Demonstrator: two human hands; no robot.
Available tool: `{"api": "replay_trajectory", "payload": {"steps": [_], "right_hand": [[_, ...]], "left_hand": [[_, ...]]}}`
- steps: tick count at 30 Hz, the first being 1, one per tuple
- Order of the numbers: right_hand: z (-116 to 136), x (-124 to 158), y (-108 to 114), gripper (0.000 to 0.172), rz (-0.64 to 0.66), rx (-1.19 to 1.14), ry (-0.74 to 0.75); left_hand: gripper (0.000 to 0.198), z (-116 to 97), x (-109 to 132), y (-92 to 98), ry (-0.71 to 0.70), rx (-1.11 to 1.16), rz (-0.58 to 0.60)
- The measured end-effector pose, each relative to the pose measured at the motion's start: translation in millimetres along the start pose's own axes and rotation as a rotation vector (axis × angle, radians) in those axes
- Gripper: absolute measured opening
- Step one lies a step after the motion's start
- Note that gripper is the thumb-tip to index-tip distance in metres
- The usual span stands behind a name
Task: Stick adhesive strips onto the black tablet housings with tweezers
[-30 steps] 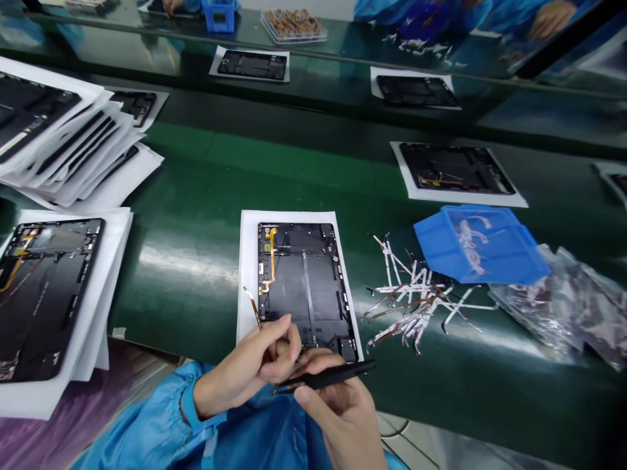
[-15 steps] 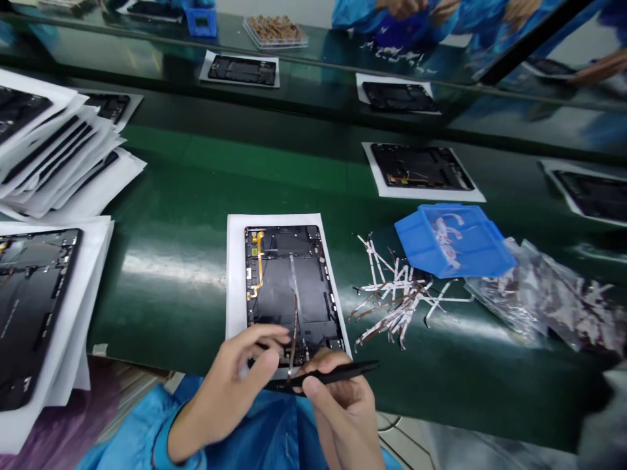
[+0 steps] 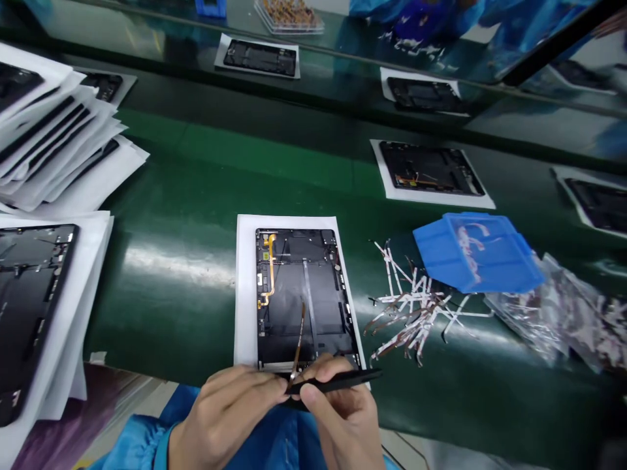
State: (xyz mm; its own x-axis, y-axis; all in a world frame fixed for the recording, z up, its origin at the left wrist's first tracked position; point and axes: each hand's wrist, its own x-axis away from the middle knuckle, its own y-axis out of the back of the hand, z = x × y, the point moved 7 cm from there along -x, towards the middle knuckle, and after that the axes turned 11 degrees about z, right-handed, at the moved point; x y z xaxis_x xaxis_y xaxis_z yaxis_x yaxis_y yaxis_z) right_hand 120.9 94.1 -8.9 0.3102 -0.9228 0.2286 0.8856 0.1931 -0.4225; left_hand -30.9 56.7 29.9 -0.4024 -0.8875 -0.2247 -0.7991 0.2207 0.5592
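Observation:
An open black tablet frame (image 3: 304, 300) lies on a white sheet (image 3: 245, 287) on the green belt, an orange flex cable along its left side. My left hand (image 3: 230, 411) pinches the bottom end of a thin brown flex strip (image 3: 298, 339) that stands up over the frame's lower part. My right hand (image 3: 343, 418) grips black tweezers (image 3: 337, 380), their tip meeting the strip at my left fingertips. Both hands sit at the frame's near edge.
Several loose flex strips (image 3: 416, 310) lie right of the frame beside a blue tray (image 3: 475, 254) and clear plastic bags (image 3: 563, 313). Stacks of frames on white sheets (image 3: 44, 274) are at the left. More frames (image 3: 428, 170) lie farther along the belt; blue-sleeved co-workers at the far side.
The strip moved from left of the frame to over its lower middle. My left hand swung right to meet the tweezers and closed its fingers on the strip's end.

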Motion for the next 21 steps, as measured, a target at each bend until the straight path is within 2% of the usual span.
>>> {"api": "replay_trajectory", "payload": {"steps": [6, 9, 11, 14, 16, 21], "right_hand": [[2.9, -9.0, -3.9, 0.013, 0.010, 0.058, -0.009], [4.5, -20.4, -10.5, 0.014, -0.010, 0.091, -0.008], [6.9, -30.6, -11.5, 0.015, -0.068, 0.147, 0.009], [10.2, -47.5, -11.3, 0.016, -0.140, 0.263, 0.029], [10.5, -56.5, -11.5, 0.015, -0.160, 0.332, 0.036], [7.8, -61.6, -12.2, 0.013, -0.169, 0.445, 0.049]], "left_hand": [[0.063, 10.2, -3.2, 3.0, 0.005, 0.019, 0.009], [0.058, 19.2, -4.0, 10.8, 0.070, -0.028, 0.002], [0.048, 29.3, -5.3, 18.4, 0.157, -0.080, -0.018], [0.020, 44.5, -10.9, 30.7, 0.284, -0.201, -0.056], [0.007, 51.2, -18.3, 33.0, 0.326, -0.274, -0.022], [0.011, 57.2, -34.9, 24.4, 0.381, -0.390, 0.136]]}}
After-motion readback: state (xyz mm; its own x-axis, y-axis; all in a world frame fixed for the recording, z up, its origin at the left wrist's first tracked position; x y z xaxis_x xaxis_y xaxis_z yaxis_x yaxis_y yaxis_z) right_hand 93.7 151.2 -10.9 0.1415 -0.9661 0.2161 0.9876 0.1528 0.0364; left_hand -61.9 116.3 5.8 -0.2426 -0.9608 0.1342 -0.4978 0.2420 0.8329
